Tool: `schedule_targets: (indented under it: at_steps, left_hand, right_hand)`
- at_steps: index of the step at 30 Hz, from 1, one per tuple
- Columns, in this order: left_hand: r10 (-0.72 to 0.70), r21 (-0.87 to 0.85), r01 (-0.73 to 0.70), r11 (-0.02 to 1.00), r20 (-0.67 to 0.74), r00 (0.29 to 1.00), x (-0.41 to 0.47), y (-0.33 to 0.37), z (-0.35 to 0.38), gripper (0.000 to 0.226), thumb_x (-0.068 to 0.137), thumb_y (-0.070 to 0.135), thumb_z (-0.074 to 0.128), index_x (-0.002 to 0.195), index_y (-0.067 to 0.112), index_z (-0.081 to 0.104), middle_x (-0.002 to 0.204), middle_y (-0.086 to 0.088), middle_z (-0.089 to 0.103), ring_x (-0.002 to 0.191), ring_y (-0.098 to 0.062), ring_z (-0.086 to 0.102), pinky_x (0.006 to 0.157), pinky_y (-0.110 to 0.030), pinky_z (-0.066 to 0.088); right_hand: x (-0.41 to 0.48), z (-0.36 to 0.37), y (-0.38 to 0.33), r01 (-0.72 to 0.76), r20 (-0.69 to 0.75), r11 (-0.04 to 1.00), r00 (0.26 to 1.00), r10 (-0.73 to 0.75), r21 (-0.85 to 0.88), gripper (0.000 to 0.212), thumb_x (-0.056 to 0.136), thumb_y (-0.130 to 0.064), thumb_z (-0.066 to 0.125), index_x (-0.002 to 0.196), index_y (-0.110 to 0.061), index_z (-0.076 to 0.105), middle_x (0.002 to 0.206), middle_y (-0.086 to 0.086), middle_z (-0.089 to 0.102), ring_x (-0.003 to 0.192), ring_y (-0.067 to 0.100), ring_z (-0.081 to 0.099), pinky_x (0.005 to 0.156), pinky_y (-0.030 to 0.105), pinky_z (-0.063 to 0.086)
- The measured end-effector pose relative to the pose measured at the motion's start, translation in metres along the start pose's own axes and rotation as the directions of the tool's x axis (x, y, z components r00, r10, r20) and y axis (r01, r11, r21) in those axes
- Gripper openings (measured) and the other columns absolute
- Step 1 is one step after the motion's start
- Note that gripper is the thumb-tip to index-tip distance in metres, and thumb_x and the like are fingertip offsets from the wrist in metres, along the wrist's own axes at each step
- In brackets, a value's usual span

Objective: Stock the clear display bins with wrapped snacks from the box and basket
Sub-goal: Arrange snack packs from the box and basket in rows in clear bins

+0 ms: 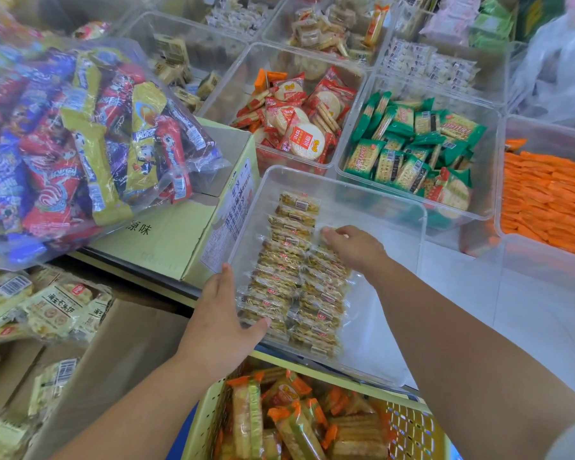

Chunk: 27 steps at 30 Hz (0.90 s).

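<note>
Step in hand: packing wrapped snacks (289, 270) into 2 neat rows in the clear bin (389, 293), by my reading.
Where the snacks are: both rows lie flat in the left half of the bin, touching each other; the left row reaches further toward 12 o'clock, and the right half of the bin is bare.
Left hand (219, 313): at the bin's 8 o'clock corner, fingers fairly straight, tips touching the nearest packets of the left row, thumb up along the wall.
Right hand (356, 247): inside the bin, fingers curled round the far packet of the right row.
Supply: basket (409, 426) at 6 o'clock of the bin, with orange-ended packets; cardboard box (166, 240) at 9 o'clock.
Doing it well: let the left hand act as a stop at the near end so the rows do not slide; seat each packet overlapping the last, same face up, tight against the neighbouring row.
Risk: slippery wrappers may fan out if the right hand pushes too hard.
Progress: early, judging by the bare half.
</note>
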<state>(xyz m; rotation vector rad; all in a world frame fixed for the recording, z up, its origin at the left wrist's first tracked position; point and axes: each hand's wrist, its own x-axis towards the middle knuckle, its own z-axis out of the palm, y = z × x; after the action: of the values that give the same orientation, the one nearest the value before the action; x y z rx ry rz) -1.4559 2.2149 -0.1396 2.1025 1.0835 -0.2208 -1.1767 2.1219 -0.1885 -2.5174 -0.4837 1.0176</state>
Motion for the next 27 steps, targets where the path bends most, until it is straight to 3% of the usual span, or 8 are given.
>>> schedule_targets:
  at_steps: [2, 7, 10, 12, 16, 19, 23, 27]
  left_hand:
    - [0.001, 0.004, -0.001, 1.0, 0.003, 1.0, 0.0, 0.001, 0.0, 0.119, 0.087, 0.058, 0.071, 0.16, 0.03, -0.018, 0.169, 0.014, -0.002, 0.155, -0.017, 0.018, 0.119, -0.033, 0.027]
    - [-0.007, 0.063, 0.008, 0.998, -0.014, 1.0, -0.002, 0.006, -0.002, 0.117, 0.087, 0.06, 0.069, 0.161, 0.028, -0.016, 0.17, 0.009, -0.002, 0.154, -0.019, 0.022, 0.118, -0.034, 0.031]
    - [-0.024, 0.122, 0.029, 0.992, -0.044, 0.999, -0.003, 0.01, -0.002, 0.116, 0.087, 0.064, 0.066, 0.161, 0.03, -0.017, 0.168, 0.003, 0.002, 0.149, -0.022, 0.031, 0.112, -0.034, 0.04]
    - [-0.03, 0.129, 0.035, 0.991, -0.045, 0.999, -0.003, 0.012, -0.001, 0.117, 0.087, 0.063, 0.066, 0.16, 0.03, -0.019, 0.167, 0.001, 0.006, 0.146, -0.022, 0.036, 0.109, -0.034, 0.042]
    - [-0.039, 0.079, 0.042, 0.996, -0.036, 0.999, 0.0, 0.012, 0.001, 0.118, 0.088, 0.058, 0.07, 0.16, 0.03, -0.019, 0.167, 0.004, 0.006, 0.149, -0.021, 0.031, 0.113, -0.034, 0.039]
    - [-0.048, 0.067, 0.049, 0.997, -0.027, 0.999, 0.001, 0.011, 0.002, 0.12, 0.087, 0.056, 0.071, 0.16, 0.03, -0.02, 0.167, 0.005, 0.004, 0.151, -0.022, 0.026, 0.116, -0.035, 0.036]
    - [-0.044, 0.045, 0.044, 0.998, -0.001, 0.999, 0.001, 0.009, 0.0, 0.118, 0.088, 0.06, 0.069, 0.16, 0.031, -0.02, 0.168, 0.006, 0.003, 0.152, -0.021, 0.025, 0.116, -0.036, 0.035]
    - [-0.029, -0.032, 0.029, 0.999, -0.002, 1.0, -0.009, 0.006, -0.008, 0.105, 0.09, 0.067, 0.058, 0.162, 0.034, -0.011, 0.17, 0.007, 0.0, 0.155, -0.022, 0.018, 0.12, -0.042, 0.03]
  right_hand:
    - [-0.005, -0.005, -0.002, -0.041, 0.14, 0.995, 0.99, 0.028, 0.087, 0.082, 0.085, -0.084, 0.039, 0.144, -0.027, 0.048, 0.146, 0.005, 0.052, 0.126, 0.031, 0.052, 0.098, 0.046, 0.045]
    - [-0.003, -0.021, -0.009, -0.198, 0.332, 0.972, 0.932, 0.146, 0.128, 0.071, 0.093, -0.077, 0.033, 0.149, -0.036, 0.041, 0.159, 0.003, 0.036, 0.137, 0.034, 0.043, 0.071, 0.041, 0.06]
    - [-0.001, -0.02, -0.013, -0.241, 0.345, 0.956, 0.923, 0.172, 0.169, 0.063, 0.1, -0.067, 0.033, 0.149, -0.028, 0.043, 0.156, 0.01, 0.039, 0.121, 0.037, 0.055, 0.055, 0.034, 0.059]
    - [0.001, -0.018, -0.014, -0.194, 0.297, 0.963, 0.945, 0.134, 0.186, 0.052, 0.104, -0.057, 0.036, 0.143, -0.024, 0.049, 0.145, 0.01, 0.047, 0.101, 0.032, 0.062, 0.059, 0.036, 0.061]
    - [0.004, -0.008, -0.011, -0.092, 0.207, 0.978, 0.977, 0.053, 0.186, 0.038, 0.105, -0.051, 0.037, 0.133, -0.028, 0.046, 0.124, 0.008, 0.05, 0.094, 0.024, 0.055, 0.068, 0.04, 0.059]
    - [0.002, 0.002, -0.009, -0.028, 0.122, 0.987, 0.993, 0.009, 0.156, 0.041, 0.106, -0.05, 0.033, 0.133, -0.024, 0.048, 0.125, 0.011, 0.056, 0.101, 0.029, 0.058, 0.079, 0.046, 0.059]
    - [-0.006, 0.009, -0.012, -0.038, -0.001, 0.97, 0.999, 0.039, 0.241, 0.054, 0.106, -0.051, 0.026, 0.146, -0.019, 0.044, 0.148, 0.013, 0.048, 0.127, 0.036, 0.05, 0.105, 0.05, 0.045]
    - [-0.028, 0.008, -0.015, -0.081, -0.072, 0.923, 0.991, 0.116, 0.377, 0.058, 0.102, -0.059, 0.031, 0.148, -0.024, 0.039, 0.15, 0.01, 0.047, 0.127, 0.035, 0.051, 0.1, 0.047, 0.044]
